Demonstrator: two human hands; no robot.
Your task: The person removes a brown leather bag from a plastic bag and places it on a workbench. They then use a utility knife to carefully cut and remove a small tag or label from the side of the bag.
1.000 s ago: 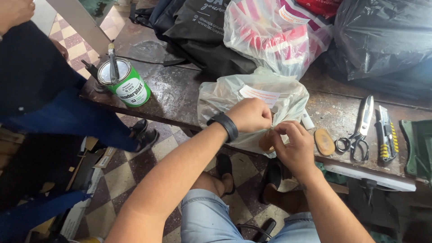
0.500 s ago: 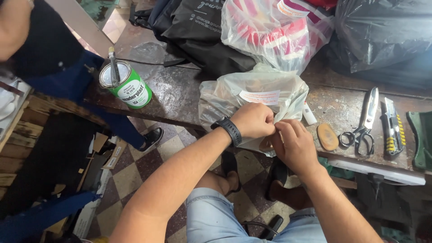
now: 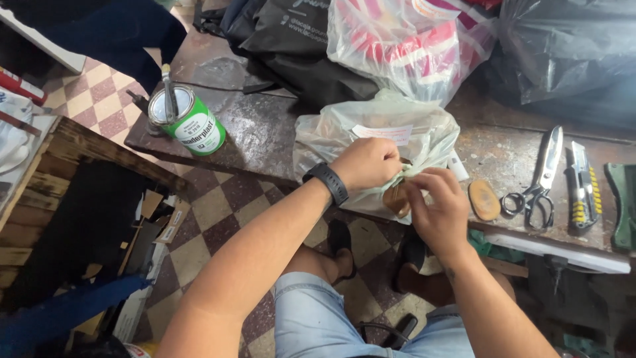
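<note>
a: where are the hands?

b: both at the near edge of the dark workbench (image 3: 265, 132). the left hand (image 3: 368, 162), with a black wristband (image 3: 326, 182), is curled shut, pinching a small brown piece (image 3: 396, 199) against the pale plastic bag (image 3: 377, 126). the right hand (image 3: 440, 209) meets it from below, fingers bent around the same brown piece.

a: can you see what the piece is?

b: not fully. both hands cover most of it; only a tan, rounded bit shows between them.

a: what lies around?

b: just right of the right hand, a flat brown oval piece (image 3: 484, 199) on the bench. beyond that, scissors (image 3: 536, 182), then a utility knife with a yellow-and-black grip (image 3: 584, 189), and a green thing (image 3: 623, 205) at the edge of view. to the left, well apart, a green tin (image 3: 192, 122) with a stick standing in it.

a: and behind the bag?

b: a clear bag with red-and-white contents (image 3: 411, 46), a black bag (image 3: 298, 46) left of it and a dark plastic sack (image 3: 570, 53) on the right, crowding the back of the bench. below is checkered floor (image 3: 218, 205), with the person's knees in denim shorts (image 3: 318, 318).
</note>
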